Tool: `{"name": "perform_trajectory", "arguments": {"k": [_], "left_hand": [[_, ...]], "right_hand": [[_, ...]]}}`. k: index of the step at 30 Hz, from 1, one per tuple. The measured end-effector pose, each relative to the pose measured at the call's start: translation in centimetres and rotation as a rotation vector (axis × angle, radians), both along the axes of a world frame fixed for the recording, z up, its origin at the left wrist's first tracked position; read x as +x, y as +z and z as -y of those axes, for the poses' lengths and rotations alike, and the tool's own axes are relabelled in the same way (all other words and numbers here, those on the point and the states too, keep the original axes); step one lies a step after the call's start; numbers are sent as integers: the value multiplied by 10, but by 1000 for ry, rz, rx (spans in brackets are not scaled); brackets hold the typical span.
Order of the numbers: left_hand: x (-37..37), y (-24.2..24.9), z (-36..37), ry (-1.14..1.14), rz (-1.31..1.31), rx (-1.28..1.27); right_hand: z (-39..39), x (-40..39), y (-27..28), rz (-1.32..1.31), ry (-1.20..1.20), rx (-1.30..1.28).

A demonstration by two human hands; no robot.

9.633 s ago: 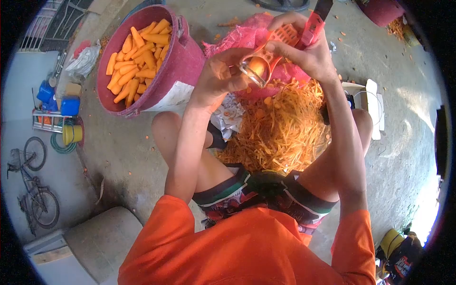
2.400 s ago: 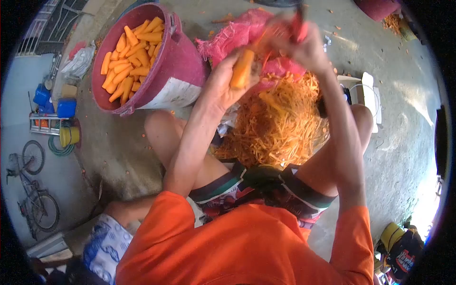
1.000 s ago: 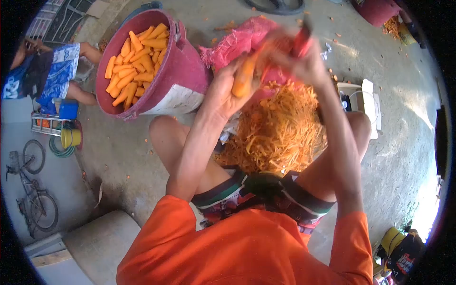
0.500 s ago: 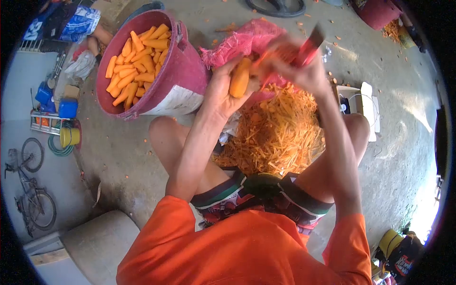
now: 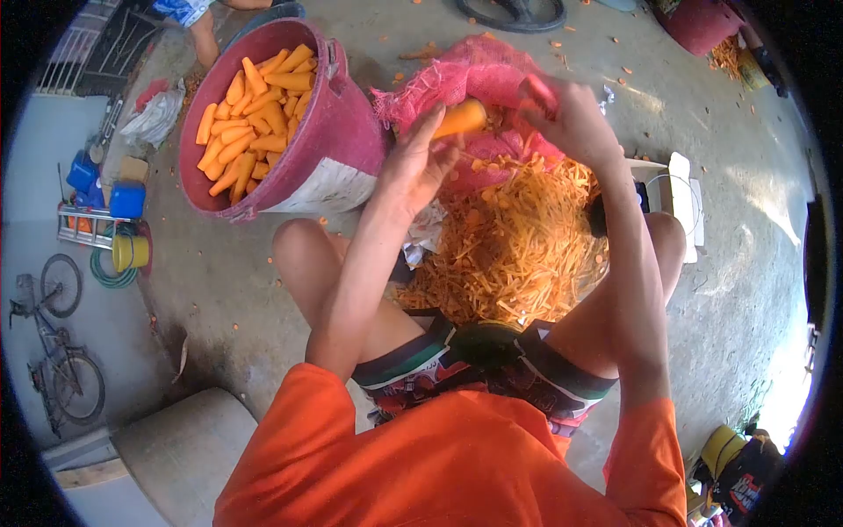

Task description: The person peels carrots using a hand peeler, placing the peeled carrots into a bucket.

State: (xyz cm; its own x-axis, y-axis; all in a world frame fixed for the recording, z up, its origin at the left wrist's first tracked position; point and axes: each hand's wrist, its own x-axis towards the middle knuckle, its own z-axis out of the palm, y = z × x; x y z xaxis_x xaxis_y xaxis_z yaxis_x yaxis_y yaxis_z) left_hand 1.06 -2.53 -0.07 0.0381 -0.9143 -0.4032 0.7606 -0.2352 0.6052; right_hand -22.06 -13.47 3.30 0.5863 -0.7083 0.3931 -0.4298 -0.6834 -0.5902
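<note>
My left hand (image 5: pixel 414 171) is closed at the fingertips around a peeled orange carrot (image 5: pixel 464 119), which lies crosswise above the sack. To the right, my right hand (image 5: pixel 572 125) is wrapped round a red-handled tool (image 5: pixel 537 93); blur and the fingers hide its working end. Below both hands, between my legs, rises a big heap of carrot peelings (image 5: pixel 514 250). Behind the hands lies a pink woven sack (image 5: pixel 479 66), crumpled and partly under the heap.
At the left leans a large pink tub (image 5: pixel 338 167) full of peeled carrots (image 5: pixel 255 114). A white box (image 5: pixel 680 202) lies by my right knee. Another person's leg (image 5: pixel 204 39) shows at the upper left. Carrot scraps dot the concrete floor (image 5: pixel 729 290).
The carrot has turned from upright to crosswise and moved up slightly. My right hand has turned, and the tool's dark end no longer shows. The other person's leg has shifted.
</note>
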Motion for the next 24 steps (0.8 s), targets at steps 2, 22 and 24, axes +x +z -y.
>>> {"name": "perform_trajectory", "arguments": {"k": [2, 22, 24], "left_hand": [[7, 9, 0, 22, 42, -92], [7, 33, -9, 228, 727, -700], [20, 30, -10, 199, 687, -793]], "right_hand": [[-11, 9, -5, 53, 67, -65], [-21, 45, -13, 43, 181, 92], [7, 32, -30, -208, 21, 184]]}}
